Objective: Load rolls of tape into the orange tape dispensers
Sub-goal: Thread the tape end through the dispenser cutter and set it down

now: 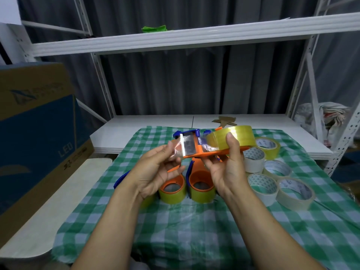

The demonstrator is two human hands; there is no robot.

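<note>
Tape threading, orange dispenser (pixel 196 152) held over the checked cloth (pixel 194 221).
Right grip (pixel 228 168) closes round the orange dispenser and its yellow roll (pixel 233 137), thumb on the roll. Left grip (pixel 155 168) pinches the loose tape end (pixel 176 151) at the serrated blade (pixel 182 146). Pull the strip flat and centred, steadying the roll against spinning, then seat it.

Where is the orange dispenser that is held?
Head view, centre: the dispenser is held above the checked cloth, right hand gripping its yellow roll, left hand pinching tape at its blade.
</note>
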